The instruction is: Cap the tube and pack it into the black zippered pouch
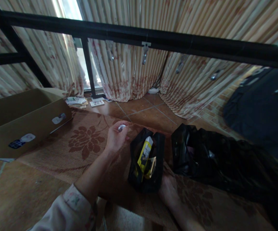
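Observation:
My left hand (115, 138) is raised over the brown flowered mat (83, 144), its fingers closed around a small silvery-white object (121, 128). My right hand (169, 189) grips the near right corner of a small open black pouch (159, 154) that stands on the mat. Inside the pouch a yellow and white packet (145, 153) sticks up, with another yellowish piece beside it. The left hand is just left of the pouch and above it.
A crumpled black plastic bag (201, 154) lies right of the pouch. An open cardboard box (21, 125) sits at left. Papers (81, 102) lie near the curtains (129, 73). A black metal bar (153, 38) crosses overhead. Dark cloth (261, 109) is at right.

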### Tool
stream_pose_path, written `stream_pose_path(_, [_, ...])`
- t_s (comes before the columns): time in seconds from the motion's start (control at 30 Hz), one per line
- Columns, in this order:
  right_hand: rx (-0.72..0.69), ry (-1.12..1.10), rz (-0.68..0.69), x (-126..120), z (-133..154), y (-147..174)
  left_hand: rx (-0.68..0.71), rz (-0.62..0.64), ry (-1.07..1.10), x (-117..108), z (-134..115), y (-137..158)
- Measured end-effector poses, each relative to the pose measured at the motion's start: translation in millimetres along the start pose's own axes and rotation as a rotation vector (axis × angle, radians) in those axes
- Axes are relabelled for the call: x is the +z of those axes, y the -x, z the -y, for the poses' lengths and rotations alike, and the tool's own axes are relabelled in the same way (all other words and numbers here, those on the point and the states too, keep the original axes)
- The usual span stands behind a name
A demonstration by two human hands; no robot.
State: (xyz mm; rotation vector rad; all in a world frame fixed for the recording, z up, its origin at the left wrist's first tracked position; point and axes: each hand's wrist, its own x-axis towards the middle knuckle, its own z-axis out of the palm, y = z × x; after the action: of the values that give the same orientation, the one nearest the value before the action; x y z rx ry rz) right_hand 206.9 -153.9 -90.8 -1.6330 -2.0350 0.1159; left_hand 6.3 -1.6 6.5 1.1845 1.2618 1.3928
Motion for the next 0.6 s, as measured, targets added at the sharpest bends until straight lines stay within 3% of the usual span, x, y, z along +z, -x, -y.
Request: stream_pose_path(0.6, [-0.022, 0.049, -0.013, -0.5, -0.3, 0.7, -0.021, 0.008, 0.003, -0.5, 3.7, -1.7])
